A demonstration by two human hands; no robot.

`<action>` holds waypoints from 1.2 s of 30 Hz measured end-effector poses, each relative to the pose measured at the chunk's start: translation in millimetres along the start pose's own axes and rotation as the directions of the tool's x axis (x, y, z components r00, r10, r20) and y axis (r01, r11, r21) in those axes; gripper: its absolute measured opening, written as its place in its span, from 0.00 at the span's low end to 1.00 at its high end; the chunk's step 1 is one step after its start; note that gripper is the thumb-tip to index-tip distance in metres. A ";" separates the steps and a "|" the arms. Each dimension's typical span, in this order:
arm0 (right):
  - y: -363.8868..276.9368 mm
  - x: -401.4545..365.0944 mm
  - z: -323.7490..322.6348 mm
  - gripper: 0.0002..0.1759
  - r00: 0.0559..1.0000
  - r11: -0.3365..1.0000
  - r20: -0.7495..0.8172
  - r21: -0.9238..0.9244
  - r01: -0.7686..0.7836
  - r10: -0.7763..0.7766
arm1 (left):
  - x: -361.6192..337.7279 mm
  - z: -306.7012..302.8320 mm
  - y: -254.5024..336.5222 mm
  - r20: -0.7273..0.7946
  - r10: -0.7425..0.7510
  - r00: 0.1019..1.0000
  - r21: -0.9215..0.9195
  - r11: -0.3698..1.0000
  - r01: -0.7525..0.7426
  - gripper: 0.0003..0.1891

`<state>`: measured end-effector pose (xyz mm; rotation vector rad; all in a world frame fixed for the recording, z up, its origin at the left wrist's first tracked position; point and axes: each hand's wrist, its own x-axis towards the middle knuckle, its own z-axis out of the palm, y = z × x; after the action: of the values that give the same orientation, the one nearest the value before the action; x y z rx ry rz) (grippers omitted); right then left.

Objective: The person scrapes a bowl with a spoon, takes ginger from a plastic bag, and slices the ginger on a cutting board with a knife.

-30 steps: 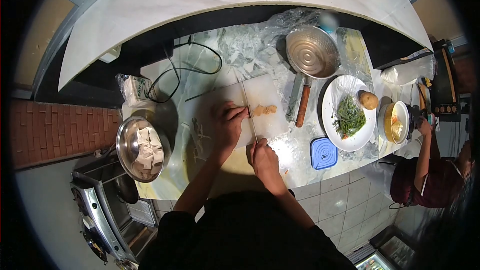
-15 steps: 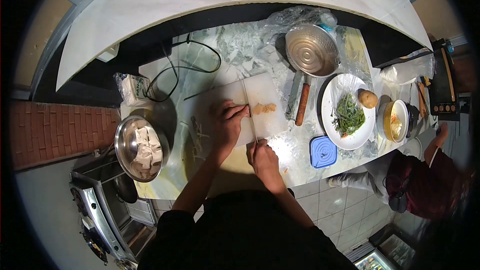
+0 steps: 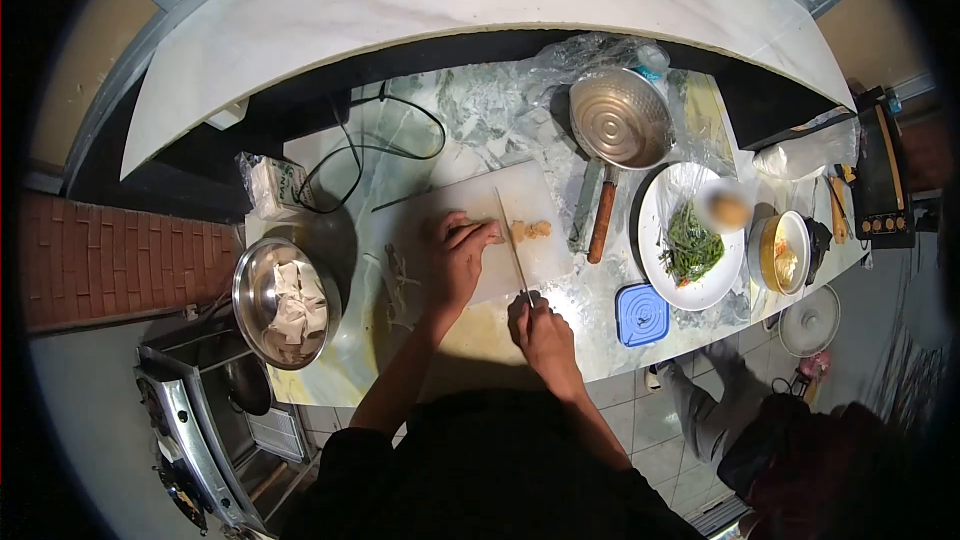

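My right hand [image 3: 548, 340] is wrapped around the handle of a knife [image 3: 514, 250], whose long blade points away from me over the white cutting board [image 3: 430, 202]. Left of the blade, my left hand [image 3: 460, 265] has its fingers curled and pinched around a small pale piece [image 3: 494, 232] that I can only partly see. Several tan slices [image 3: 530, 230] lie on the board just right of the blade. Pale, thin scraps [image 3: 398, 280] are scattered at the board's left edge.
A steel bowl [image 3: 240, 302] with white pieces stands left. Rightward are a saucepan [image 3: 620, 120], a blue lid [image 3: 642, 315], a white plate [image 3: 655, 210] of sliced greens, a blurred round brown item [image 3: 727, 210] and a yellow bowl [image 3: 770, 255]. A person [image 3: 790, 450] is at lower right.
The knife has shifted slightly right of my left fingertips, its blade more slanted. The view has moved a little. The person at right has moved lower, and the round brown item is now blurred.
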<state>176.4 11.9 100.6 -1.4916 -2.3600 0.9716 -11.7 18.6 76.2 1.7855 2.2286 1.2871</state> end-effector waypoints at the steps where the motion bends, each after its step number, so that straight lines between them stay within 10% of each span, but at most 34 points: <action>1: 1.1 1.1 -0.4 0.12 0.999 1.000 -0.044 -0.001 0.028 -0.028 | -0.4 -1.2 0.9 0.015 -0.015 1.000 0.001 1.000 0.015 0.10; 36: 1.7 19.3 -0.8 0.12 0.996 0.980 -0.081 0.200 -0.025 0.042 | -10.2 6.8 -11.7 -0.003 0.053 0.999 0.069 0.996 -0.053 0.11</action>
<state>168.8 29.3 96.6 -1.4698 -2.1165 1.0925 -14.3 14.1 60.0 1.8793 2.2703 1.2388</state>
